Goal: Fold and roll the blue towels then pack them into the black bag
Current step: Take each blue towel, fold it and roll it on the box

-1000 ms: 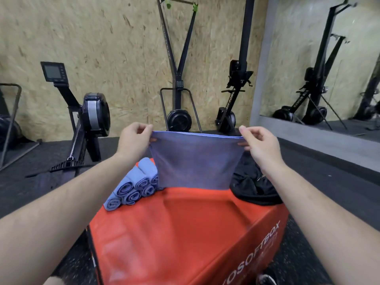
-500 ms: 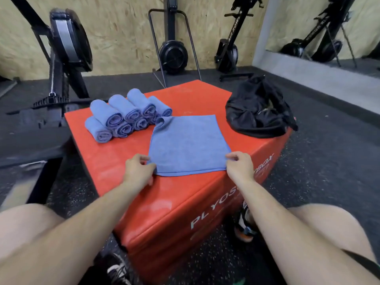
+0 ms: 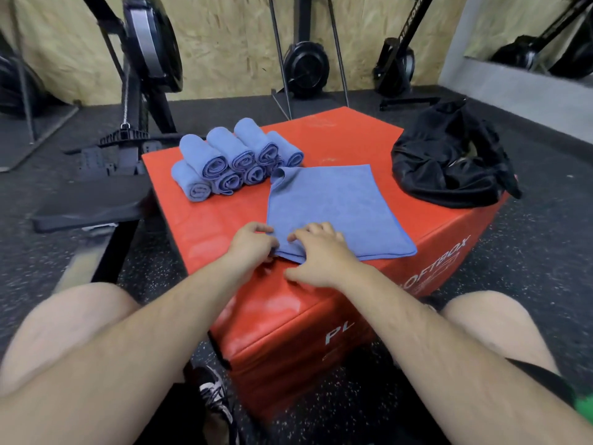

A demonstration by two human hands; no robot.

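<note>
A folded blue towel [image 3: 333, 203] lies flat on the red soft box [image 3: 337, 130]. My left hand [image 3: 253, 244] grips the towel's near left corner with curled fingers. My right hand [image 3: 317, 255] sits right beside it on the near edge, bent fingers on top of the cloth and the thumb off it over the box. Several rolled blue towels [image 3: 237, 159] are stacked at the box's far left. The black bag [image 3: 449, 162] lies crumpled on the far right corner, its opening partly visible.
Rowing machines [image 3: 150, 46] and other gym gear stand along the wooden wall behind the box. A black seat rail [image 3: 90, 203] runs close on the left. My bare knees flank the box above the dark rubber floor [image 3: 545, 239].
The towel came down from the air onto the box. Since then my right hand slid from its near right corner to the near left, beside my left hand.
</note>
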